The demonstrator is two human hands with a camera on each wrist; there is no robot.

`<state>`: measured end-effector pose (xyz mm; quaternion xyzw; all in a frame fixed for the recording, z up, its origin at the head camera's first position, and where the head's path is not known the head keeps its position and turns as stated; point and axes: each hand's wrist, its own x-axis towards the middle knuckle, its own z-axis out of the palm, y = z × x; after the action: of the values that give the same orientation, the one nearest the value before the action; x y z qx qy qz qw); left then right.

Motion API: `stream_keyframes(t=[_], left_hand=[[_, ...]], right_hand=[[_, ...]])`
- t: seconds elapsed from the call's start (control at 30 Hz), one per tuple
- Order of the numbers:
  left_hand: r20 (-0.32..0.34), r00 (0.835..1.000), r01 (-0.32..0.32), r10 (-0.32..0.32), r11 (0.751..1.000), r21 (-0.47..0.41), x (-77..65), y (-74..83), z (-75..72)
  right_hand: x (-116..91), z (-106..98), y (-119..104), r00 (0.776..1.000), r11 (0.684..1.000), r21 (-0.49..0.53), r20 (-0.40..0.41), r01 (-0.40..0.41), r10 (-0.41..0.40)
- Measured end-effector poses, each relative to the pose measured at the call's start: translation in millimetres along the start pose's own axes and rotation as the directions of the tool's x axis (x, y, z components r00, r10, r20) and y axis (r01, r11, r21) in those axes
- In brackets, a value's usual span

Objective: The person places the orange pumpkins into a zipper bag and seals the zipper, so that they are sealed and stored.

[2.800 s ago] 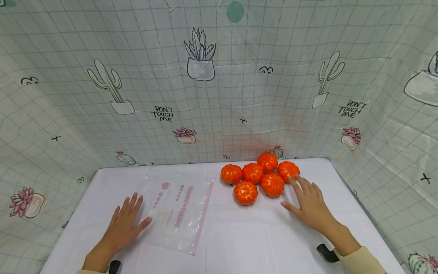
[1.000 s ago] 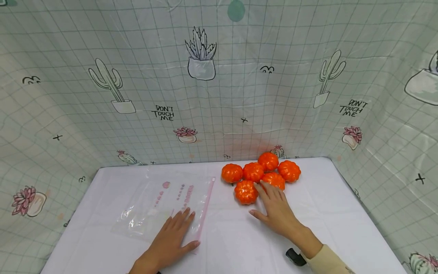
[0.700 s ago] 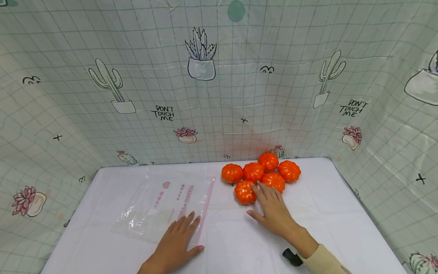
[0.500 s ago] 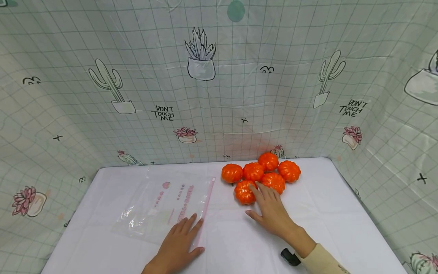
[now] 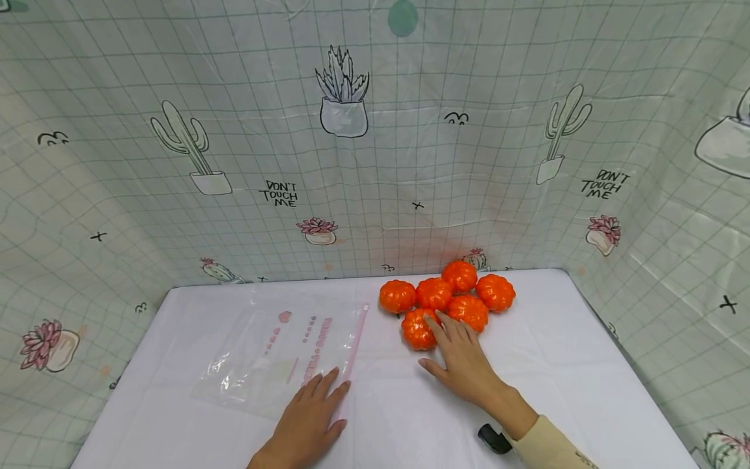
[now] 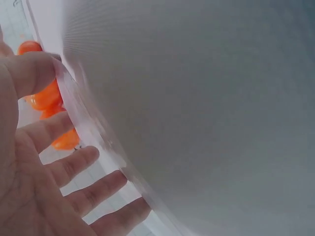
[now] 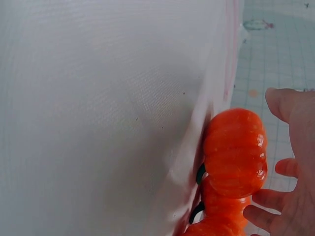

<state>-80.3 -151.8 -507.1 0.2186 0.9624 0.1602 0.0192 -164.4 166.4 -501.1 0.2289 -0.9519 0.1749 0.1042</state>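
In the head view, six small, glossy orange pumpkins (image 5: 433, 294) with rounded ribs sit clustered toward the back of the white tabletop (image 5: 410, 430). Left of them lies a clear plastic bag (image 5: 275, 365), flat and shiny, with pink printing and a pink strip along its right edge. The left hand (image 5: 305, 420), grip relaxed with fingers extended, lies over the bag's near right corner. The right hand (image 5: 465, 371) has a loose grip around nothing, its fingertips over the two nearest pumpkins; contact cannot be told.

The left wrist view shows spread fingers beside a pale edge, with orange pumpkins partly hidden behind.

The right wrist view shows deep ribs and dark green stems, fingers just beside.
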Motion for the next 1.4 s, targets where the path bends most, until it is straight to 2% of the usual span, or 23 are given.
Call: stream_keyframes(t=[0.23,0.47,0.63,0.77,0.87,1.0,1.1,1.3,1.4], left_hand=[[-0.068,0.998,0.012,-0.010,1.000,0.023,1.5,2.2,1.5],[-0.118,0.992,0.036,-0.036,0.999,-0.003,4.8,7.0,1.4],[-0.154,0.987,0.045,-0.038,0.998,0.040,8.4,10.3,0.2],[-0.179,0.982,0.074,-0.065,0.996,0.043,12.0,11.6,0.5],[-0.234,0.967,0.111,-0.100,0.993,0.032,13.2,12.9,0.1],[-0.331,0.933,0.149,-0.144,0.989,-0.011,14.4,13.0,-2.5],[-0.375,0.912,0.159,-0.167,0.986,-0.052,15.3,11.4,-4.1],[-0.432,0.885,0.148,-0.172,0.985,-0.088,16.3,8.5,-4.4],[-0.450,0.880,0.131,-0.154,0.988,-0.082,16.1,8.2,-3.7]], right_hand=[[-0.2,0.0,-0.1,1.000,1.000,-0.004,-0.001,-0.002,0.002],[0.0,0.1,0.0,1.000,1.000,-0.003,-0.003,0.000,0.000],[0.2,0.8,0.9,1.000,1.000,0.002,-0.006,0.004,-0.004],[0.1,1.4,1.6,1.000,1.000,0.007,-0.006,0.002,-0.002],[0.0,1.4,1.8,1.000,1.000,0.015,-0.003,-0.002,0.002],[0.3,1.5,2.0,1.000,1.000,0.019,-0.002,-0.003,0.003],[1.0,2.0,1.9,1.000,1.000,0.021,0.001,-0.007,0.007],[1.9,2.8,1.0,1.000,1.000,0.022,0.000,-0.017,0.017],[2.9,3.9,1.1,1.000,1.000,0.021,-0.006,-0.018,0.018]])
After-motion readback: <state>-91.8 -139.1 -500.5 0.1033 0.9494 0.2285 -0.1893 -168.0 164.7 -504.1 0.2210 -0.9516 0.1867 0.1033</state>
